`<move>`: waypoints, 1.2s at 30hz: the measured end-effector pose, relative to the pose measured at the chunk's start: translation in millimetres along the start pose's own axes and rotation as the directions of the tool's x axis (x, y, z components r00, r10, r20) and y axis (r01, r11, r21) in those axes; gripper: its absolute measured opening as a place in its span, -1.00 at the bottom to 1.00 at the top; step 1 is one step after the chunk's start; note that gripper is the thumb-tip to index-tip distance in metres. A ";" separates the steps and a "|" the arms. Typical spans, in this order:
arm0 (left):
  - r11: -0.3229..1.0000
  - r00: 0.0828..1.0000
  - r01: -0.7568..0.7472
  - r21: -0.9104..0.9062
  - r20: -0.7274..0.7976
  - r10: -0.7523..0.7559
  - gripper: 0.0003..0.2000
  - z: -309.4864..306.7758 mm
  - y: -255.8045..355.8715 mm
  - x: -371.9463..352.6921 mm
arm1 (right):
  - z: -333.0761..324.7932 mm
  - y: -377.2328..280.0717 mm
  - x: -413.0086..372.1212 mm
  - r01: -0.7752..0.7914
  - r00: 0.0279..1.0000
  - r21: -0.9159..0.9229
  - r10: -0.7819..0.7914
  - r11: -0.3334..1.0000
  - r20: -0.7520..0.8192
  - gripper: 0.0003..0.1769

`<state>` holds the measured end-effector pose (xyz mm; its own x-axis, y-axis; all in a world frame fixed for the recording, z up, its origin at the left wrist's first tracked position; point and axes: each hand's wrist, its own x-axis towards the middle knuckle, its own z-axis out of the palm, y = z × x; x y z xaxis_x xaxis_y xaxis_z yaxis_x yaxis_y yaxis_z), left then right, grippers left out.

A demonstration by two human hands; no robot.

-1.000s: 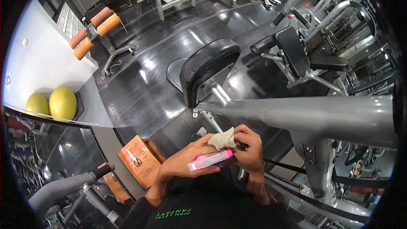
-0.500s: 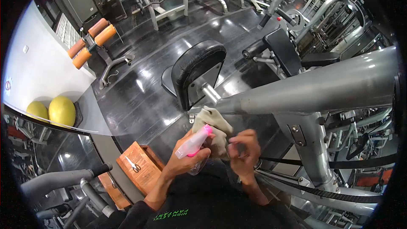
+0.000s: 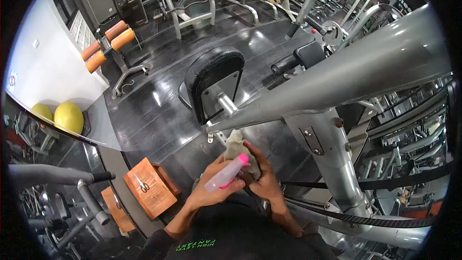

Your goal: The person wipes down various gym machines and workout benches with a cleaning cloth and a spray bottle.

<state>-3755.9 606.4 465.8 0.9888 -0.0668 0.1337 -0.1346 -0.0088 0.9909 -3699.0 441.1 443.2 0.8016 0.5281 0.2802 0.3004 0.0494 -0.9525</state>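
My left hand (image 3: 208, 188) is closed round a spray bottle (image 3: 226, 175) with a translucent white head and a pink nozzle. Its lower part is hidden by the hand and my dark shirt. A pale greyish cloth (image 3: 235, 145) is bunched up just beyond the nozzle, between my two hands. My right hand (image 3: 264, 181) grips the cloth from the right side, fingers curled along its edge. Both hands are close together in front of my chest, below a black padded seat (image 3: 211, 79) on a grey machine frame.
A thick grey metal beam (image 3: 332, 84) runs from the pad to the upper right, with black straps below it. On the left stands a wooden box (image 3: 156, 197) with scissors (image 3: 142, 184) on top. Yellow exercise balls (image 3: 69, 118) sit by the white wall; other gym machines stand behind.
My right hand has come in from the right and closed on the cloth. The bottle has moved slightly right and down with my left hand. The view has shifted a little.
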 end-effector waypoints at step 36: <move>0.912 0.906 -0.403 -0.075 0.111 0.409 -0.49 20.3 86.1 40.1 | -95.6 -191.9 57.4 0.134 0.258 -0.991 -0.965 -0.018 0.052 -0.37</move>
<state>-3729.2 582.7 556.1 0.8332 -0.1754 0.5244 -0.5161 0.0937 0.8514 -3661.2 380.9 653.5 -0.1101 0.1329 0.9850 0.6138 -0.7704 0.1726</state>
